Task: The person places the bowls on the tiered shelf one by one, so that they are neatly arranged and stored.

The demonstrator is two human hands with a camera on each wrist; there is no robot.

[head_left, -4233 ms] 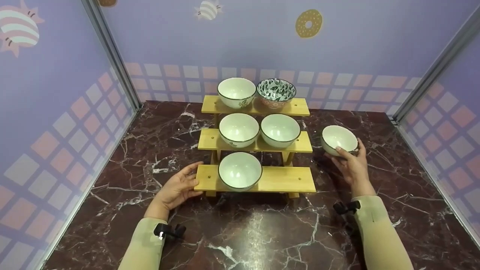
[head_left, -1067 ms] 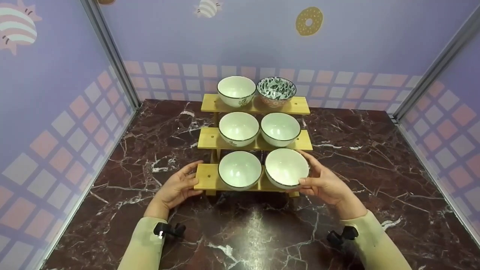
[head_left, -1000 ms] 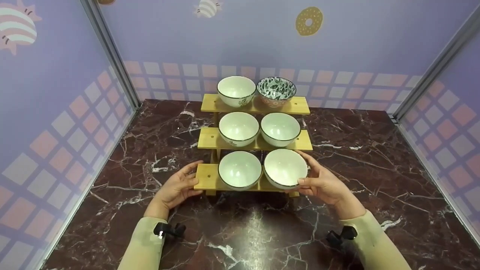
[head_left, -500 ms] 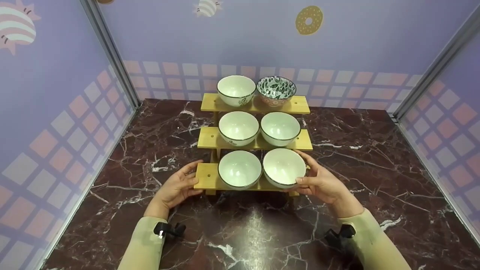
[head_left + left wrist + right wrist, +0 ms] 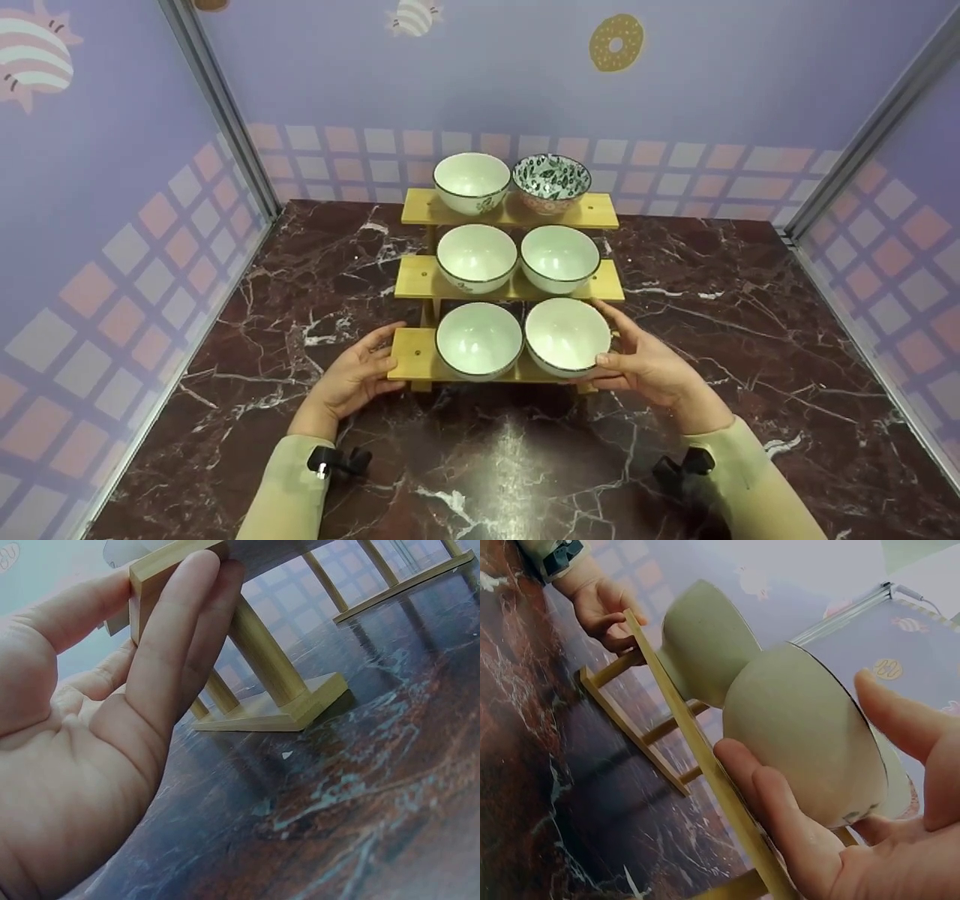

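Observation:
A three-tier wooden display stand (image 5: 416, 364) carries two bowls on each step. My left hand (image 5: 354, 379) grips the left end of its lowest board (image 5: 161, 566), fingers beneath the edge in the left wrist view. On the right of that board sits a white bowl with a dark rim (image 5: 568, 335). My right hand (image 5: 652, 367) is curled round this bowl's right side, thumb at the rim and fingers low along its wall and the board. Close to its left stands a pale green bowl (image 5: 478, 340). In the right wrist view the held bowl (image 5: 802, 735) rests upright relative to the board.
On the middle step stand a white bowl (image 5: 477, 257) and a pale green one (image 5: 559, 257). Above them are a white bowl (image 5: 471, 182) and a leaf-patterned bowl (image 5: 552, 182). Purple printed panels (image 5: 480, 90) enclose the dark marble table (image 5: 337, 285) on three sides.
My right hand has brought the white bowl from right of the stand onto the lowest step. It slid slightly left there, then the hand shifted slightly right. My left hand has kept its place.

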